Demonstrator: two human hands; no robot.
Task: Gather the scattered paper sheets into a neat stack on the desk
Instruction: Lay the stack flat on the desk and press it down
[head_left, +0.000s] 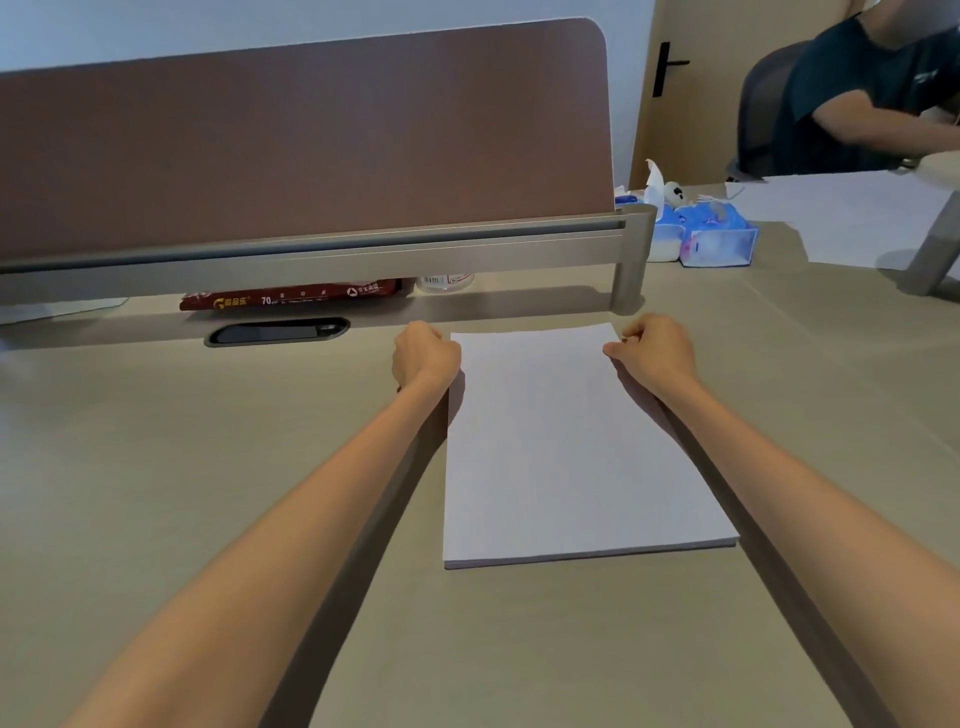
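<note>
Two fists, fingers curled: left hand (426, 356), right hand (655, 349) | paper stack (561, 447) between | desk (208, 441) | brown partition (301, 140)

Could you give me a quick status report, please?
Left hand curled beside stack, right hand pinching far corner. Stack flat on desk, edges even. Nothing blocking.

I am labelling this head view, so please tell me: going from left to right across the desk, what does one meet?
In order: cable slot → left hand → paper stack → right hand → blue tissue pack.
</note>
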